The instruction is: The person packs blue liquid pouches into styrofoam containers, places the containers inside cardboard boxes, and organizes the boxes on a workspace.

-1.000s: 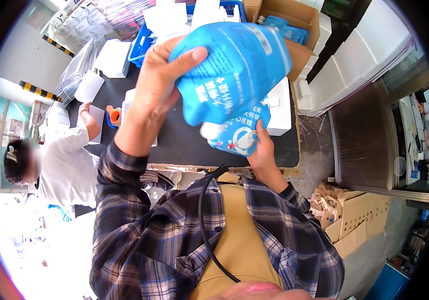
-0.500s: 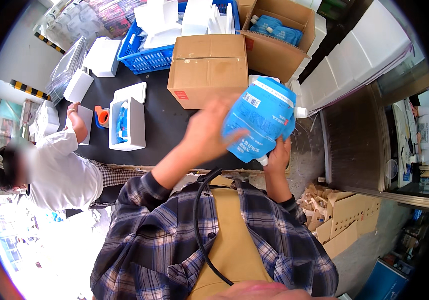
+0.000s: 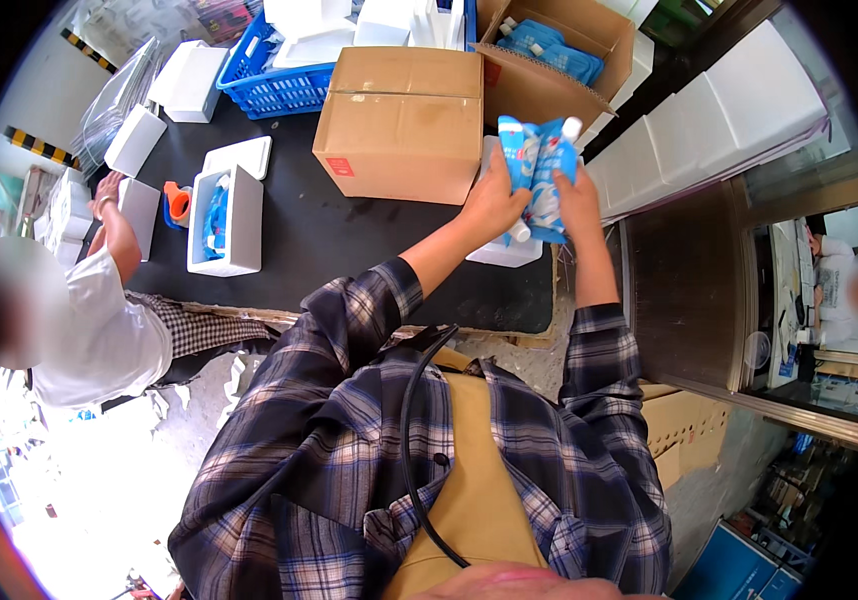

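Note:
Two blue pouches (image 3: 547, 205) with white spouts are pressed together upright, held from both sides by my left hand (image 3: 499, 200) and my right hand (image 3: 576, 200), both with fingers wrapped on them. Beneath them on the black table (image 3: 359, 260) is a white foam box (image 3: 504, 255), mostly hidden. To the left stands an open foam box (image 3: 242, 230) with blue pouches (image 3: 215, 225) inside and a loose lid (image 3: 249, 155) behind it. A closed cardboard carton (image 3: 399, 140) sits beyond my left hand, and an open carton (image 3: 574, 95) behind my hands holds more blue pouches (image 3: 549, 55).
A blue crate (image 3: 279, 95) of foam pieces stands at the back. An orange tool (image 3: 178, 205) lies left. A co-worker (image 3: 99, 340) works at the left with foam boxes (image 3: 134, 135). Stacked foam boxes (image 3: 699, 110) line the right, above flattened cardboard (image 3: 679, 440).
The pouches have been turned from flat and broad to upright and squeezed narrower. My left hand has moved right onto them, and my hands have risen slightly, farther from my body.

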Available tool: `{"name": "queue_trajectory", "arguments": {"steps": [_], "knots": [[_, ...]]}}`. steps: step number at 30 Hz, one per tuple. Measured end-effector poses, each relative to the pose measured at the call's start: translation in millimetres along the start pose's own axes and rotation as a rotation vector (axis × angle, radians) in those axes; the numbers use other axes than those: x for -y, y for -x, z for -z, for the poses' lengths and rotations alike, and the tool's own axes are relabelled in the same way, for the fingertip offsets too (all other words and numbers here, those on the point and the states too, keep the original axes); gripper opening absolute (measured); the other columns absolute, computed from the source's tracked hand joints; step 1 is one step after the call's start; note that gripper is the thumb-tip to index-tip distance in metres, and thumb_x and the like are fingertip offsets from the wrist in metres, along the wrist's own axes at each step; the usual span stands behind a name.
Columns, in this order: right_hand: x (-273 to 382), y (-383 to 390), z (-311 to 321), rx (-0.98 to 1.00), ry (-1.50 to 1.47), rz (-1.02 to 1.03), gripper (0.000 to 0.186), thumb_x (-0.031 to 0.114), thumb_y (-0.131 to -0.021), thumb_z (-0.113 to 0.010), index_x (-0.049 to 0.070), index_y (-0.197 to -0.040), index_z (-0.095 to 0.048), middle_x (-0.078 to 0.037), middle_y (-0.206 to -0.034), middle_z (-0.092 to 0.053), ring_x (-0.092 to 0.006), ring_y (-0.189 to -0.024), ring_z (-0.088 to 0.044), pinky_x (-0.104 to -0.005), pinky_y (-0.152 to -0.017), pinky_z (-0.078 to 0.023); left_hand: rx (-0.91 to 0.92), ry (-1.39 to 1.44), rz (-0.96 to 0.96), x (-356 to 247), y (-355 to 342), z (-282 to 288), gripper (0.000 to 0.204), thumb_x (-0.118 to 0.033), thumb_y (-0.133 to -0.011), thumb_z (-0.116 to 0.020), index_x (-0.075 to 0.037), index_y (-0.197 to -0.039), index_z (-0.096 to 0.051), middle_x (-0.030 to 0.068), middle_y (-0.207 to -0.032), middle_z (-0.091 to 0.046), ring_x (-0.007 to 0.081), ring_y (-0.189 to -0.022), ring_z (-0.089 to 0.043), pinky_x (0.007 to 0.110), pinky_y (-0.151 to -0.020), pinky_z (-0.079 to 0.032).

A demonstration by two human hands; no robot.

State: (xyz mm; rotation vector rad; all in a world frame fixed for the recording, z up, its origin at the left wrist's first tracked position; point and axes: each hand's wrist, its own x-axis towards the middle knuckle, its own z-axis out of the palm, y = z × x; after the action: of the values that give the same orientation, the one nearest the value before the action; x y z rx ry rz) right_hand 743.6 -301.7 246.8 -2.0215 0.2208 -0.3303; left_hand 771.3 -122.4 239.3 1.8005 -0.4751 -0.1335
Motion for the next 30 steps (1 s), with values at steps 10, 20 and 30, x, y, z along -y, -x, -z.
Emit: {"name": "queue_trajectory", "arguments": {"steps": [10,20,30], "knots": [[-0.1,1.4,-9.6,0.333,0.285,-0.146,0.028,0.022,-0.088,-0.064,0.004,-0.109,-0.069,-0.022,-0.099,-0.072,-0.0429,-0.098,-0.067,-0.0475,-0.085,-0.052,0.125,-0.712,0.027,5.8,2.0,15.1,0.069,-0.033,-0.085,-0.064,0.017,-0.129,-0.046,0.0355,-0.103,-0.067,0.0473,-0.098,-0.068,0.050,-0.089,-0.054],[-24.4,10.2,-24.6,0.302,0.535,-0.077,0.030,0.028,-0.086,-0.061,0.001,-0.096,-0.070,-0.027,-0.094,-0.070,-0.0472,-0.095,-0.066,-0.0539,-0.083,-0.052,0.237,-0.784,0.004,33.6,13.0,12.3,0.073,-0.030,-0.080,-0.066,0.022,-0.128,-0.049,0.0253,-0.088,-0.073,0.0399,-0.082,-0.074,0.048,-0.076,-0.058],[12.6,47.2,-18.0,-0.036,0.400,0.434,0.028,0.010,-0.091,-0.061,0.000,-0.117,-0.067,-0.020,-0.121,-0.067,-0.0371,-0.110,-0.066,-0.0493,-0.099,-0.049,0.260,-0.669,-0.196,-9.2,36.2,18.1,0.066,-0.027,-0.088,-0.070,0.013,-0.134,-0.048,0.0331,-0.134,-0.053,0.0427,-0.122,-0.057,0.046,-0.098,-0.051]]}}
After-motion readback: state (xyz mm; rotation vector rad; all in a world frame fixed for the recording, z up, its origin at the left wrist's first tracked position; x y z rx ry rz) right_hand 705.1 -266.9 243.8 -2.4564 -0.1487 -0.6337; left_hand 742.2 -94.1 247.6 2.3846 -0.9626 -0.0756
